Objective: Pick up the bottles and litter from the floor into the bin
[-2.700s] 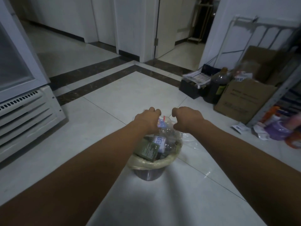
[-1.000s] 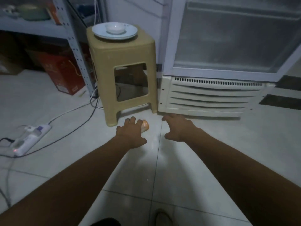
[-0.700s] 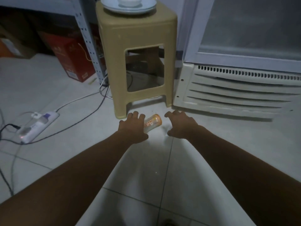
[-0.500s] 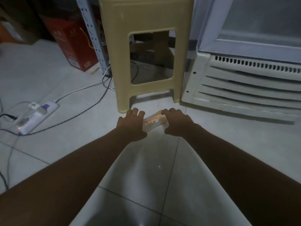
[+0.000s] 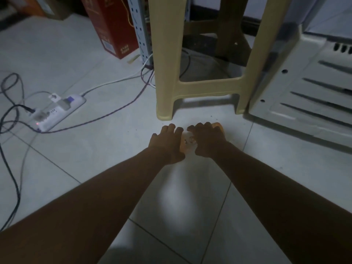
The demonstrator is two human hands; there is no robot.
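Observation:
A small orange bottle (image 5: pixel 187 141) with a pale label lies on its side on the floor tiles, just in front of the stool. My right hand (image 5: pixel 206 141) lies over it with fingers curled around its body, hiding most of it; only the orange end at the right and a strip of label show. My left hand (image 5: pixel 167 142) rests palm down against the bottle's left end, fingers spread. The bin is out of view.
A beige plastic stool (image 5: pixel 202 54) stands right behind the hands. A white fridge grille (image 5: pixel 304 92) is at the right. A power strip (image 5: pixel 57 111) with cables trails across the floor at left. A red box (image 5: pixel 112 25) leans by a shelf post.
The view turned from the bin to the stool and moved closer. My right hand slid left onto the bottle and closed over it; the left hand stayed at its other end.

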